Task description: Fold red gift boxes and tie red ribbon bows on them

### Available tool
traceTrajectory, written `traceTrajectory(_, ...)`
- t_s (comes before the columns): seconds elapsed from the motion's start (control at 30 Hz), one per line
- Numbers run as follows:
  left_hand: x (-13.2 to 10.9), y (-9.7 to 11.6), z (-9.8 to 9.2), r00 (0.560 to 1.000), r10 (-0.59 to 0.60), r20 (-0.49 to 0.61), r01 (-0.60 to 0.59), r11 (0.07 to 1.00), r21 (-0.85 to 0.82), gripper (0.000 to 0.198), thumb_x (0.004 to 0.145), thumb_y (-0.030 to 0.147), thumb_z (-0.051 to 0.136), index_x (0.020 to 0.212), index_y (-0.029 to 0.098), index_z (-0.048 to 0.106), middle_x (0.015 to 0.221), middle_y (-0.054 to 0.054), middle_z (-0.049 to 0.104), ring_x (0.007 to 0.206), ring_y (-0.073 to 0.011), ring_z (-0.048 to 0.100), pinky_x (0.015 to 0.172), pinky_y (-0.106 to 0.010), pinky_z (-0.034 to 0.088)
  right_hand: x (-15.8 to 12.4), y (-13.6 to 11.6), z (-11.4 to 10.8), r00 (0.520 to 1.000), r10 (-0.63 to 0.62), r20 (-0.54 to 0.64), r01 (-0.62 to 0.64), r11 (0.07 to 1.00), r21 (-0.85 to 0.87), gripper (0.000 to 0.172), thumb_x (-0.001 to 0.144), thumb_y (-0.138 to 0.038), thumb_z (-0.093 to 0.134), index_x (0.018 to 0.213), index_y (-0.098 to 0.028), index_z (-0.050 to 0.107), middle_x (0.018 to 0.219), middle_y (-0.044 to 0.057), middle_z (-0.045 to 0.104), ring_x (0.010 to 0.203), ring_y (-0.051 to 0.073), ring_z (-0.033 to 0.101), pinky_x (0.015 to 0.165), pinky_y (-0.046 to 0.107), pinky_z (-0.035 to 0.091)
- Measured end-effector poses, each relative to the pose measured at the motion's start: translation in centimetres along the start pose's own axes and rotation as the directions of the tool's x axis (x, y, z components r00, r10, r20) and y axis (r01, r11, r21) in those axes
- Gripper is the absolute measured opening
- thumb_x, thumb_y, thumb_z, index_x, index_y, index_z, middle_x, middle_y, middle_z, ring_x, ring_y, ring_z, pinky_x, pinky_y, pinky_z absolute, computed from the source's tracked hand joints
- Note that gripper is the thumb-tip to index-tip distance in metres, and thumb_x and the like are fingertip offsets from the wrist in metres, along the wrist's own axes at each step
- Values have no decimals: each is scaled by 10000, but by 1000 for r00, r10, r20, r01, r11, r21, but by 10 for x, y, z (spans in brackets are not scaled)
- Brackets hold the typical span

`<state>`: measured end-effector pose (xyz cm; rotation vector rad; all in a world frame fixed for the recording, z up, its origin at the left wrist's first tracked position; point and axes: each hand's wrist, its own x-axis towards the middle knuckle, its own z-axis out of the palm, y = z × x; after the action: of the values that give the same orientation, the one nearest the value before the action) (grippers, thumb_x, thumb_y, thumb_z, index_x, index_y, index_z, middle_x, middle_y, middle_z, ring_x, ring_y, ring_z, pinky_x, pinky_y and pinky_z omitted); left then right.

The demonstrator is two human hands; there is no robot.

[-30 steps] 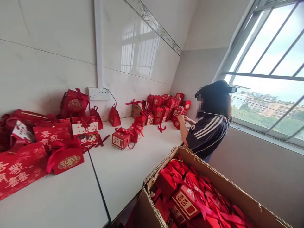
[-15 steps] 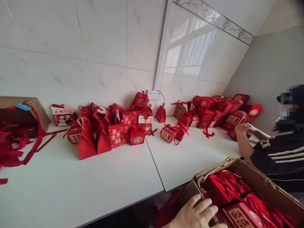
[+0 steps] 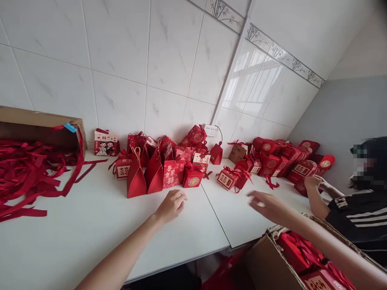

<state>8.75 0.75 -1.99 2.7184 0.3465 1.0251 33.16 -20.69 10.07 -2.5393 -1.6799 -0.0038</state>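
Note:
My left hand (image 3: 172, 204) hovers above the white tabletop, fingers loosely bent and apart, nothing in them. Just behind it stand a small red gift box with a round gold emblem (image 3: 193, 181), a red bag with gold characters (image 3: 173, 174) and two plain red pointed boxes. My right hand (image 3: 262, 203) reaches over the table, fingers apart and holding nothing. Closest to it are a red favor box with a double-happiness label (image 3: 226, 179) and another ribboned box touching it. Beneath my right forearm sits an open cardboard carton (image 3: 272, 262) filled with red ribboned boxes.
Red ribbons (image 3: 33, 177) spill from a cardboard box (image 3: 39, 117) on the left. More red boxes (image 3: 269, 161) are piled at the back right, where a co-worker (image 3: 347, 209) handles one. A power strip (image 3: 211, 130) is against the tiled wall.
One hand was at the carton's near edge; now both my hands reach out over the table. The view has shifted left, showing more of the ribbon pile.

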Motion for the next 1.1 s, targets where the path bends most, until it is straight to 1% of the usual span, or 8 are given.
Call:
traceTrajectory(0.13,-10,-15,-2,996,-82,-30,82,997,-5,232,794,75,424,849,179,623,938,-54,636,922,-193,611,821,-365,500,78,-92,34,989,17,-148,24,962,273,671,727,-382,692,1273,-83,442,1266,206,513,1106,318,566,919,365,450)
traceTrajectory(0.27,-10,-14,2,988,-148,-48,146,989,-34,232,775,65,435,857,180,620,936,-51,624,917,-198,609,827,-373,498,124,-156,75,958,134,-252,-33,929,368,745,843,-509,448,1353,-6,241,1322,289,395,1192,352,499,912,393,442)
traceTrajectory(0.47,-13,-7,4,951,-292,-106,272,947,-170,176,755,100,464,836,193,589,902,-44,636,875,-208,630,790,-374,509,119,-143,100,886,291,-360,-99,879,467,685,819,-379,461,1345,-30,193,1241,284,450,1205,386,451,901,454,449)
traceTrajectory(0.57,-9,-7,4,877,-458,-145,407,869,-283,127,827,201,417,881,191,532,904,-46,631,852,-191,635,753,-345,516,92,-132,115,792,306,-527,6,860,509,739,795,-436,496,1362,-104,159,1294,255,400,1254,368,382,927,473,435)
traceTrajectory(0.63,-6,-10,3,801,-581,-146,506,787,-354,185,883,299,345,880,191,496,848,-39,623,785,-185,636,706,-331,517,70,-136,126,794,232,-561,85,873,481,774,757,-479,542,1350,-127,190,1246,238,430,1165,371,465,875,486,462)
traceTrajectory(0.8,0,-21,-9,656,-747,-108,634,623,-459,379,872,504,277,855,188,486,771,-35,606,727,-205,619,647,-332,501,38,-151,110,944,72,-321,70,909,410,850,751,-622,524,1370,-127,219,1199,227,487,915,351,613,688,448,503)
traceTrajectory(0.97,8,-22,-31,668,-731,-138,599,639,-482,438,806,551,390,972,182,558,827,-30,601,793,-190,596,742,-314,483,65,-129,52,979,115,-169,-37,913,406,576,873,-645,240,920,-172,565,964,134,625,779,256,620,680,350,443)
traceTrajectory(1.1,20,-17,-41,717,-692,-82,583,660,-474,484,771,555,468,1049,181,599,862,-34,606,719,-171,571,738,-326,480,101,-120,47,962,-180,204,47,848,527,650,820,-745,255,545,-187,439,571,46,539,548,158,517,570,283,382)
